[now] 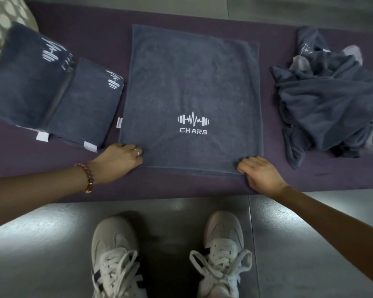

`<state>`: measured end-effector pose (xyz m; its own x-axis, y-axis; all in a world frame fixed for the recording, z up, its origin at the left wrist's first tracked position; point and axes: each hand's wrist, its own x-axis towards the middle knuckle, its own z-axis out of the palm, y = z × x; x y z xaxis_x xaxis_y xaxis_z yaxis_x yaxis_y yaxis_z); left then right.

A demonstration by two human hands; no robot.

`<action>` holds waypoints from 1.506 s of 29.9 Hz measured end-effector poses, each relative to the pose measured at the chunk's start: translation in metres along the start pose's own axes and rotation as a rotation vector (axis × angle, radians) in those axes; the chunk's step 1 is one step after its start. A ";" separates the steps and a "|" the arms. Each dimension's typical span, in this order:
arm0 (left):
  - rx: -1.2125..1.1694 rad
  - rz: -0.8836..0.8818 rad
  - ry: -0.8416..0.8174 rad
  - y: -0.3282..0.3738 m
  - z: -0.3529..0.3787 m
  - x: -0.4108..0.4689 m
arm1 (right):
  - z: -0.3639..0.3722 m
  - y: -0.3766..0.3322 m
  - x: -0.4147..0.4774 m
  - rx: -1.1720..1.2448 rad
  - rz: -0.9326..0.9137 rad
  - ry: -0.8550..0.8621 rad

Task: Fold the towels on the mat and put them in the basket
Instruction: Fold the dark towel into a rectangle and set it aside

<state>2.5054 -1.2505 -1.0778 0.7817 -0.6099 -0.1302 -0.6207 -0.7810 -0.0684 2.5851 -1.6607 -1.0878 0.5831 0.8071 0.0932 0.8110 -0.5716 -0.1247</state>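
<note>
A dark grey towel [190, 93] lies spread flat and nearly square on the purple mat [95, 39]. A white barbell-and-pulse logo [193, 123] reading "CHARS" faces up, just beyond the line between the two hands. A small white tag sticks out from the towel's edge, a little beyond the left hand.

Both forearms reach forward and down from the near side, knuckles up. The left wrist wears a beaded bracelet [87, 178], and one finger carries a thin ring [136, 151].

The left hand [119, 162] sits on the towel's near left corner. Its fingers curl onto the cloth and the grip is closed on that corner, though the fingertips are hidden. The right hand [260, 174] sits on the near right corner, its fingers bent over the hem, and the grip is closed on the towel there.

Two folded towels [52, 93] lie on the mat beyond the left grip and to its outer side, close beside the spread one. A crumpled heap of towels [327, 100] lies on the mat beyond the right grip and to its outer side. A pale patterned object [0, 22] shows far beyond the left grip, and what it is cannot be told. Nearer than both grips, white laced shoes [116, 259] stand on the grey floor [310, 244].
</note>
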 end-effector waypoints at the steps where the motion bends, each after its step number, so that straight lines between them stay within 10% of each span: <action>1: -0.010 0.002 0.007 -0.001 0.001 -0.002 | 0.001 0.000 -0.001 -0.001 -0.005 0.002; 30: -0.005 0.131 0.115 -0.021 0.006 -0.037 | -0.008 0.014 -0.040 -0.025 0.058 -0.027; 45: -0.054 -0.076 0.136 -0.015 -0.009 -0.022 | -0.018 0.011 -0.031 0.029 0.208 0.027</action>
<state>2.4982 -1.2271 -1.0651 0.8296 -0.5583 0.0088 -0.5581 -0.8296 -0.0193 2.5766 -1.6950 -1.0741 0.7391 0.6677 0.0894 0.6717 -0.7205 -0.1724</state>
